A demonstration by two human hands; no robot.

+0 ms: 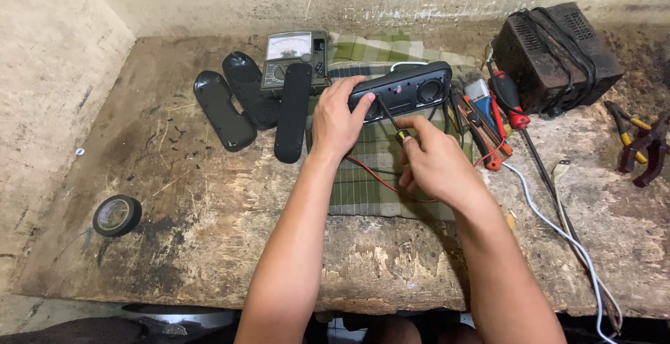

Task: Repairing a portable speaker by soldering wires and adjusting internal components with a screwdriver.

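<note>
I'm seeing the black speaker housing (403, 91) lying on the checked cloth (363, 183), long axis running left-right, w/ its far side tipped up. Left hand (338, 122) is gripping its left end, fingers closed round it. Right hand (434, 160), nearer me, is pinching a small screwdriver (392, 122), tip angling up-left into the housing front. Loose black covers (244, 100) lying left on the tabletop (209, 232).

L hand (337, 122) steadies black speaker (403, 90) on cloth (363, 183); R hand (436, 162) drives screwdriver (392, 122) into it.
</note>
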